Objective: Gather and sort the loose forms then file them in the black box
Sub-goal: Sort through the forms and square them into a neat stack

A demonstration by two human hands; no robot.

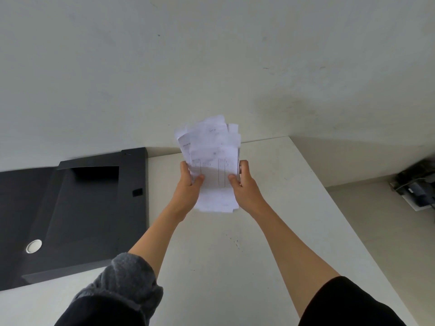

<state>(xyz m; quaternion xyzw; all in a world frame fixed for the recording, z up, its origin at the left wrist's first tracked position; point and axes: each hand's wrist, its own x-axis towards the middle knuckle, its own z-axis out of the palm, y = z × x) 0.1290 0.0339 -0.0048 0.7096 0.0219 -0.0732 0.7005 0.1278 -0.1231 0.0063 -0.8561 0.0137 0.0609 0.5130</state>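
A loose, uneven stack of white forms [213,161] is held upright above the white table [270,220], its top sheets fanned out of line. My left hand [188,187] grips the stack's left edge, thumb on the front sheet. My right hand [244,187] grips the right edge the same way. The black box [94,208] lies open and flat on the table to the left of my hands, with a silver round button [34,246] on its near flap. No papers show inside it.
A plain white wall rises behind the table. The table's right edge runs diagonally from the back corner toward me. On the floor at far right sits a dark blurred device on a white plate [416,191].
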